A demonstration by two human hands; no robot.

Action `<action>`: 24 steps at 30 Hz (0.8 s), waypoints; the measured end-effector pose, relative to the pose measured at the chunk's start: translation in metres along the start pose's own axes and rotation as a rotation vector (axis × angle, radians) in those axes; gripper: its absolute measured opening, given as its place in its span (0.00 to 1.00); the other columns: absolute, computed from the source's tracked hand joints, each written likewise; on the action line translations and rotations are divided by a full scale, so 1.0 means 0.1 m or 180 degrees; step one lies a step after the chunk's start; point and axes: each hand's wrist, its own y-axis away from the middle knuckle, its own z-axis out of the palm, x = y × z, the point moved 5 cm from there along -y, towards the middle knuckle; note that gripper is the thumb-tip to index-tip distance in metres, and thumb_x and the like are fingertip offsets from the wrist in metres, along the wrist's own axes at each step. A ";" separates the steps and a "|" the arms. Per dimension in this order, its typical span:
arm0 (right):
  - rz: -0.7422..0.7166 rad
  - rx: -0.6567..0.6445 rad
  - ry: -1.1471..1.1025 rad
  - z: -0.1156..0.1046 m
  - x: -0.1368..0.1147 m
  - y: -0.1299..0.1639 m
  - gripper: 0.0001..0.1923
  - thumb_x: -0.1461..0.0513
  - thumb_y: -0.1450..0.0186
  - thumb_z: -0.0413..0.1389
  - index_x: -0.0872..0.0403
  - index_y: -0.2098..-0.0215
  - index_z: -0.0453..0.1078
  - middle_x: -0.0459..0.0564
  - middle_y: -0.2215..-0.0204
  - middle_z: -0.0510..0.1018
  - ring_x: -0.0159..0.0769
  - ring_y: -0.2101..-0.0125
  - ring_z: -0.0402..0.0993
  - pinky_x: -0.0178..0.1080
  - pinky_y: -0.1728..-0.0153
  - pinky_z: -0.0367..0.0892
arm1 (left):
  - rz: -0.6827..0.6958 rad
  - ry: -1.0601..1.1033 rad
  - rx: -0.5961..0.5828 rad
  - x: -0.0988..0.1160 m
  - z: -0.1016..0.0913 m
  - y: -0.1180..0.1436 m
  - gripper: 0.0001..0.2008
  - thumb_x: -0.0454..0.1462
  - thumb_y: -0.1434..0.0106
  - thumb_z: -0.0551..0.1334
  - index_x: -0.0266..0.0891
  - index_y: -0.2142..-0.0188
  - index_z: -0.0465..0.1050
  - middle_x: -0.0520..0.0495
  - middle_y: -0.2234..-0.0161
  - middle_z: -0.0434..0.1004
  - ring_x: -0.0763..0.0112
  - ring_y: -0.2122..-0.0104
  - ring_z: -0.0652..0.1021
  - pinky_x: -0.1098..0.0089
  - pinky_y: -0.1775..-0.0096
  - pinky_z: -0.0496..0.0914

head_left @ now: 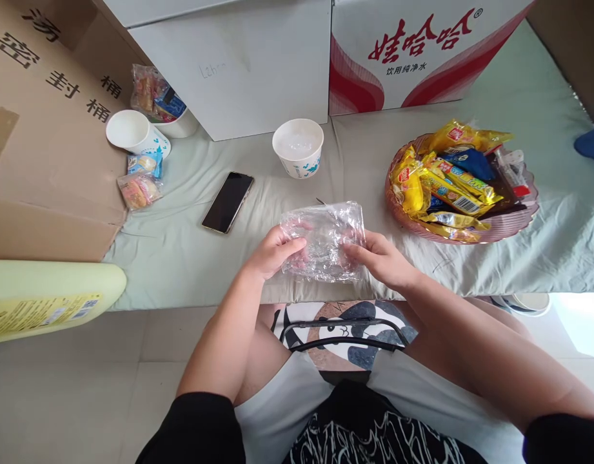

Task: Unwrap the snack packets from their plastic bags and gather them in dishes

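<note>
A clear, crinkled plastic bag point(326, 248) is stretched between my two hands, close to the front edge of the cloth-covered surface. My left hand point(280, 250) grips its left side, thumb on top and fingers showing through the film behind. On the opposite side my right hand point(381, 256) pinches it in the same way. Nothing can be made out inside the bag. A thin dark tip point(320, 201) pokes out behind its upper edge; the rest is hidden. Beyond the bag stands a white paper cup point(298, 151) with a blue print and something clear and shiny in it.
Right of my hands is a pink glass bowl point(500, 229) of wrapped snacks. A phone point(227, 202) lies to the left. Farther left are a tipped paper cup point(137, 134) and wrapped snacks point(139, 191). White boxes point(267, 71) stand behind; a yellow bottle point(49, 299) lies at lower left.
</note>
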 end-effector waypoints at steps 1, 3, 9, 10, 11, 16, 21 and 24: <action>-0.0002 -0.0015 -0.0061 0.00 -0.01 0.01 0.16 0.50 0.38 0.62 0.52 0.60 0.73 0.42 0.77 0.75 0.32 0.76 0.69 0.38 0.72 0.67 | -0.0012 0.0041 -0.0067 0.01 -0.01 0.02 0.24 0.44 0.46 0.73 0.39 0.52 0.73 0.54 0.79 0.77 0.71 0.82 0.76 0.72 0.78 0.67; -0.0022 0.0082 -0.0212 -0.01 -0.01 0.00 0.19 0.52 0.38 0.61 0.50 0.51 0.72 0.39 0.79 0.72 0.31 0.78 0.67 0.37 0.74 0.65 | 0.0009 0.0133 -0.0110 0.04 -0.02 0.04 0.21 0.42 0.48 0.73 0.39 0.56 0.73 0.53 0.79 0.78 0.71 0.82 0.76 0.72 0.78 0.68; -0.0026 0.0502 -0.1013 -0.04 -0.01 -0.03 0.10 0.53 0.45 0.62 0.49 0.69 0.71 0.42 0.80 0.68 0.31 0.79 0.62 0.36 0.76 0.58 | 0.0488 0.0533 0.0302 0.14 -0.06 0.02 0.10 0.39 0.54 0.71 0.39 0.73 0.74 0.54 0.81 0.72 0.76 0.82 0.69 0.72 0.79 0.62; -0.0010 0.0450 -0.1063 -0.04 -0.02 -0.03 0.10 0.53 0.46 0.62 0.50 0.72 0.70 0.43 0.80 0.69 0.32 0.79 0.62 0.36 0.76 0.59 | 0.0550 0.0556 0.0295 0.15 -0.06 0.01 0.09 0.40 0.53 0.69 0.38 0.75 0.75 0.52 0.79 0.72 0.75 0.81 0.70 0.72 0.78 0.62; -0.0007 0.0378 -0.1063 -0.04 -0.03 -0.03 0.12 0.51 0.46 0.62 0.50 0.74 0.71 0.45 0.79 0.70 0.33 0.78 0.63 0.37 0.75 0.61 | 0.0614 0.0522 0.0290 0.16 -0.06 0.00 0.09 0.42 0.52 0.68 0.38 0.76 0.76 0.50 0.77 0.73 0.75 0.80 0.70 0.71 0.77 0.62; -0.0102 0.0326 -0.0335 -0.07 -0.04 -0.02 0.25 0.41 0.38 0.54 0.52 0.73 0.73 0.49 0.75 0.75 0.34 0.75 0.68 0.38 0.72 0.64 | 0.0919 -0.0266 0.0480 0.12 -0.12 -0.02 0.10 0.43 0.48 0.71 0.39 0.75 0.76 0.50 0.74 0.72 0.73 0.73 0.69 0.70 0.71 0.64; -0.0030 0.0764 -0.0179 -0.12 0.05 -0.05 0.29 0.53 0.47 0.68 0.48 0.51 0.64 0.40 0.73 0.73 0.31 0.75 0.67 0.35 0.73 0.63 | 0.1019 -0.0436 0.1074 0.06 -0.24 -0.06 0.15 0.37 0.51 0.73 0.41 0.64 0.73 0.52 0.66 0.72 0.73 0.68 0.73 0.72 0.66 0.68; -0.0217 0.1042 -0.0146 -0.15 0.02 -0.04 0.20 0.53 0.45 0.66 0.49 0.59 0.66 0.42 0.72 0.72 0.33 0.72 0.67 0.36 0.70 0.64 | 0.1360 -0.0490 0.1788 0.12 -0.29 -0.02 0.16 0.37 0.50 0.73 0.43 0.63 0.71 0.53 0.66 0.70 0.74 0.68 0.73 0.72 0.64 0.70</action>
